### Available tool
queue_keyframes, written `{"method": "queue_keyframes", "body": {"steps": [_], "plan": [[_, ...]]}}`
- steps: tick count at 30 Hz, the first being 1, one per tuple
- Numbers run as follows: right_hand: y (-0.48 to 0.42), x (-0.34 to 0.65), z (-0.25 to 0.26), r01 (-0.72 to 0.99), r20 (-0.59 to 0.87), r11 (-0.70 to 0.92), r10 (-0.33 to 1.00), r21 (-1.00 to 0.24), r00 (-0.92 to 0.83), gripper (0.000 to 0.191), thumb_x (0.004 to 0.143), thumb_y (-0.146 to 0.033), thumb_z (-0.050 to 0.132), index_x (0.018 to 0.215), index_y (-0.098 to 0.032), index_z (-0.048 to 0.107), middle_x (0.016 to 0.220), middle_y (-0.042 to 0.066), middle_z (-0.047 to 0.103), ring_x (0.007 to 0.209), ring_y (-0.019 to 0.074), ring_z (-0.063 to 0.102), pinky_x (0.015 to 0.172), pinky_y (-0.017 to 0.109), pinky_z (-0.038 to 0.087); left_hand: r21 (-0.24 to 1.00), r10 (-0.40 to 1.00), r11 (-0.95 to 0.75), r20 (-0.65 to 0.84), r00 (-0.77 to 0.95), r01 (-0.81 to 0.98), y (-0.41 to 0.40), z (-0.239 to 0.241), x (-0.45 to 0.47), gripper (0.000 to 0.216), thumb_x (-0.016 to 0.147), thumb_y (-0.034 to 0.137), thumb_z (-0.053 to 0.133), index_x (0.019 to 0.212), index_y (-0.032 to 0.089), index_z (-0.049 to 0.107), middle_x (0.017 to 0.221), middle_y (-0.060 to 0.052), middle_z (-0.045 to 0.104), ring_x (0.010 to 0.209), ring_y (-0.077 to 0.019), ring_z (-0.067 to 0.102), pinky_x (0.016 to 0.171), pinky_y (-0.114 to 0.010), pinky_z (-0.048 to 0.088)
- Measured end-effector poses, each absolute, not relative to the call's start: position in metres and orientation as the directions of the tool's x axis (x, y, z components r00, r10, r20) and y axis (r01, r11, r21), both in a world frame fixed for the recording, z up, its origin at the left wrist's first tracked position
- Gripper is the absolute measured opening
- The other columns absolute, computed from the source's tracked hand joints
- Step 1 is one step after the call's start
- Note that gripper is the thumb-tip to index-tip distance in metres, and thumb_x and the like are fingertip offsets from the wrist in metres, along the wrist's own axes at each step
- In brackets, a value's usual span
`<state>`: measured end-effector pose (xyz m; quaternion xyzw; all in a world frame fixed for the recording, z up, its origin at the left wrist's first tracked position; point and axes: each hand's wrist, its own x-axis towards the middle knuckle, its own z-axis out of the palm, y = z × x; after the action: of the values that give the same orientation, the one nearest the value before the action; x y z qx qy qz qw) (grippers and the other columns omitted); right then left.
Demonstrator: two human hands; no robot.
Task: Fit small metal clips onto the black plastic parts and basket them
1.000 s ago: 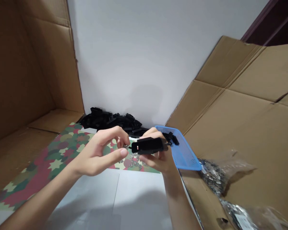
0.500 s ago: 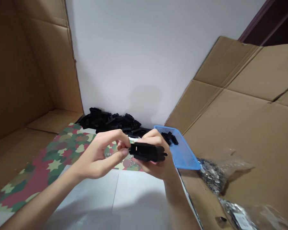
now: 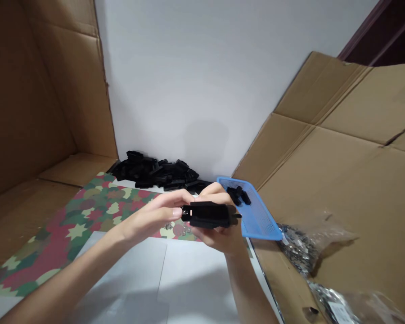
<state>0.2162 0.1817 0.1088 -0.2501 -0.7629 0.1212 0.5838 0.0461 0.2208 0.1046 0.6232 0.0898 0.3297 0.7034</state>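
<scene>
My right hand [image 3: 219, 238] is wrapped around a black plastic part [image 3: 209, 215], long and hollow, with a small slot near its left end and a thin prong at its right end. It is held level above the table. My left hand [image 3: 162, 211] has its thumb pressed against the left end of this part, with its fingers reaching behind it. A tiny shiny metal piece [image 3: 185, 212] shows at that end, by the thumb tip. Several small metal pieces [image 3: 184, 230] lie on the patterned sheet below the hands.
A heap of black plastic parts [image 3: 155, 171] lies against the white wall. The blue basket [image 3: 261, 220] at right holds several black parts. Clear bags of metal pieces [image 3: 299, 247] lie farther right. Cardboard walls [image 3: 340, 171] stand on both sides; white sheets [image 3: 195, 279] cover the front.
My left fingers have shifted from a pinch at the part's left end to reaching behind it, with the thumb pressing on the end. The black part has turned slightly in my right hand.
</scene>
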Motion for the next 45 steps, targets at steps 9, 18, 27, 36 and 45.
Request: {"method": "queue_keyframes", "body": {"steps": [9, 18, 27, 36, 45], "plan": [[0.186, 0.211, 0.099, 0.273, 0.862, 0.852, 0.491, -0.446, -0.125, 0.036, 0.072, -0.028, 0.069, 0.103, -0.035, 0.052, 0.089, 0.002, 0.051, 0.082, 0.0218, 0.052, 0.068, 0.037, 0.047, 0.855, 0.664, 0.168, 0.27, 0.697, -0.491, 0.212, 0.1, 0.058, 0.03, 0.074, 0.043, 0.073, 0.083, 0.017, 0.063, 0.077, -0.004, 0.057, 0.072, -0.0167, 0.057, 0.062, -0.027, 0.046], [0.196, 0.205, 0.092, 0.126, 0.834, 0.834, 0.547, -0.537, -0.068, 0.022, 0.08, -0.039, 0.068, 0.097, -0.031, 0.056, 0.086, 0.0, 0.053, 0.081, 0.0192, 0.054, 0.069, 0.034, 0.046, 0.84, 0.682, -0.472, 0.54, 0.493, -0.267, 0.207, 0.113, 0.036, 0.024, 0.083, 0.03, 0.067, 0.103, 0.024, 0.054, 0.079, 0.001, 0.058, 0.067, -0.0118, 0.051, 0.063, -0.024, 0.044], [0.192, 0.222, 0.107, -0.015, 0.426, 0.441, 0.858, -0.898, -0.287, 0.023, 0.09, -0.046, 0.052, 0.092, -0.024, 0.058, 0.084, 0.0, 0.056, 0.08, 0.0142, 0.053, 0.074, 0.029, 0.04, 0.571, 0.511, -0.821, 0.722, 0.467, 0.016, 0.206, 0.125, 0.019, 0.021, 0.079, 0.019, 0.067, 0.099, 0.023, 0.061, 0.08, 0.0, 0.055, 0.071, -0.0144, 0.051, 0.064, -0.027, 0.043], [0.166, 0.211, 0.129, 0.052, 0.17, 0.214, 0.883, -0.975, -0.437, 0.011, 0.082, -0.026, 0.054, 0.084, -0.021, 0.045, 0.072, -0.005, 0.043, 0.064, 0.01, 0.04, 0.057, 0.024, 0.031, 0.505, 0.488, -0.85, 0.648, 0.584, 0.15, 0.195, 0.129, 0.026, 0.017, 0.083, 0.015, 0.061, 0.098, 0.022, 0.059, 0.091, -0.001, 0.053, 0.079, -0.0139, 0.051, 0.07, -0.029, 0.042], [0.169, 0.207, 0.12, -0.196, 0.175, 0.1, 0.894, -0.975, -0.413, 0.012, 0.077, -0.022, 0.056, 0.081, -0.02, 0.045, 0.066, -0.005, 0.056, 0.059, 0.0092, 0.052, 0.057, 0.023, 0.038, 0.477, 0.462, -0.865, 0.634, 0.62, 0.157, 0.198, 0.128, 0.028, 0.023, 0.086, 0.014, 0.06, 0.106, 0.024, 0.056, 0.095, 0.0, 0.052, 0.082, -0.0139, 0.05, 0.072, -0.03, 0.041]]}}
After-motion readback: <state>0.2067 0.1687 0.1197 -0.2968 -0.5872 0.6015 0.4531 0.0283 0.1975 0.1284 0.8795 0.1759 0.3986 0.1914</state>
